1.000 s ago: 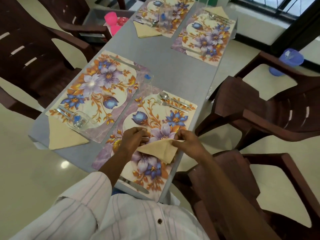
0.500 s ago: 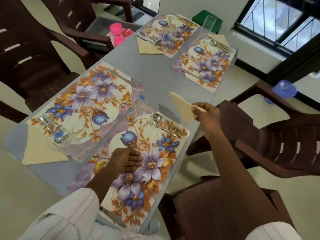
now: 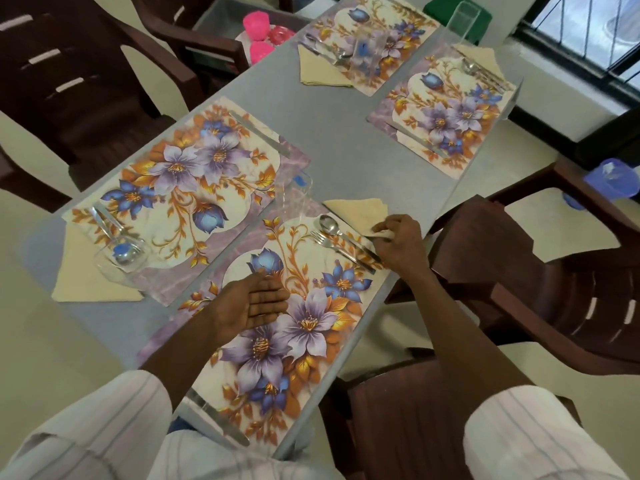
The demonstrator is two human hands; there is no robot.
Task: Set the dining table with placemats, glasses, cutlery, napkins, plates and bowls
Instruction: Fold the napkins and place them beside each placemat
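A folded beige napkin point(image 3: 358, 213) lies on the grey table point(image 3: 346, 150) just beyond the near floral placemat point(image 3: 301, 306). My right hand point(image 3: 398, 242) pinches the napkin's near corner. A spoon point(image 3: 329, 225) and a fork point(image 3: 325, 240) lie on the placemat's far end, beside that hand. My left hand point(image 3: 252, 303) rests flat on the placemat, fingers straight. A knife point(image 3: 218, 422) lies at the placemat's near end. A clear glass point(image 3: 294, 199) stands left of the napkin.
Three other floral placemats point(image 3: 180, 188) carry cutlery, napkins and glasses. Dark brown plastic chairs point(image 3: 554, 282) surround the table. A grey bin with pink bowls point(image 3: 258, 26) sits on a far chair. A blue tub point(image 3: 613, 181) stands on the floor at right.
My right hand has carried the napkin from mid-air down onto the table beyond the spoon and fork. The left hand stays flat on the placemat.
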